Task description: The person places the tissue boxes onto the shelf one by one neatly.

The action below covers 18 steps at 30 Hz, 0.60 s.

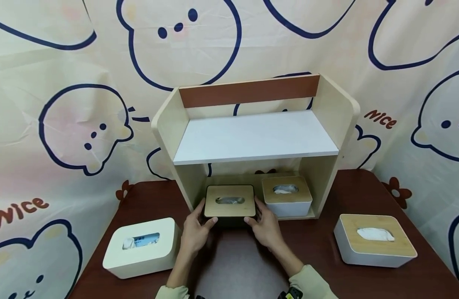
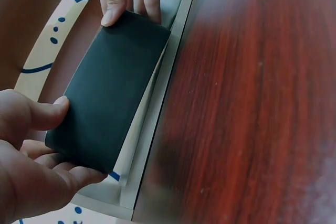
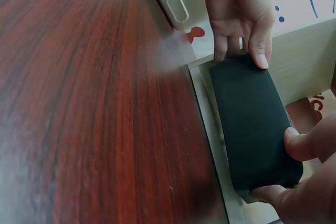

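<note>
Shelf unit stood at the back centre of the worktop, against the backdrop. In its lower bay: one tissue box at the front left edge, a second tissue box just beside it on the right, set further in. Left hand and right hand sat on either end of the front-left box. Third tissue box lay on the worktop left of the unit, fourth tissue box right of it, both in front. Upper shelf board sat above the bay.

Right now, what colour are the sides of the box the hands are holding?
Black. The tissue box shows its dark side best in the left wrist view.
</note>
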### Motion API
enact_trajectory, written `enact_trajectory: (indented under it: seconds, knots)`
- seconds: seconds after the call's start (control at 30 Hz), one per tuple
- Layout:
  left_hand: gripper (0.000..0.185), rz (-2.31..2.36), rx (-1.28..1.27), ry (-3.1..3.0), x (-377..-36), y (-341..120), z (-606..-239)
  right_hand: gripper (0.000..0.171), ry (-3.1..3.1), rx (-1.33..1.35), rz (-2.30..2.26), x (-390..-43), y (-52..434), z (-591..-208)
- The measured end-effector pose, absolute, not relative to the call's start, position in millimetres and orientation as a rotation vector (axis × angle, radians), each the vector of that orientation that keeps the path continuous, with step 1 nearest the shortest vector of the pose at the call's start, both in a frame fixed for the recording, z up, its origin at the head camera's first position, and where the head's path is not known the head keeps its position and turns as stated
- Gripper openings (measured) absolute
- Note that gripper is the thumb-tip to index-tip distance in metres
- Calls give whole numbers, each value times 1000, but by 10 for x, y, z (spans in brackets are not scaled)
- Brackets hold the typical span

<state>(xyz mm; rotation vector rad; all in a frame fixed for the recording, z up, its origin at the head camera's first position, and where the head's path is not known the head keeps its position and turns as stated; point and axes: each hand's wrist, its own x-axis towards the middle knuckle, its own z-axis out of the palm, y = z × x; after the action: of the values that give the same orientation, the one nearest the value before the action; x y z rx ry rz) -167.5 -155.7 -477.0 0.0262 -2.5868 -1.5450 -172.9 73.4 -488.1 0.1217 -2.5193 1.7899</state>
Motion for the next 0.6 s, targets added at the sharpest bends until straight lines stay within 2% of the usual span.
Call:
enact_trajectory:
  seconds: [0.6]
  knots:
    - [74, -1637, 105, -2562, -1863, -1511, -4874, 74, -2516, -12, 1712, -1903, 610, -4951]
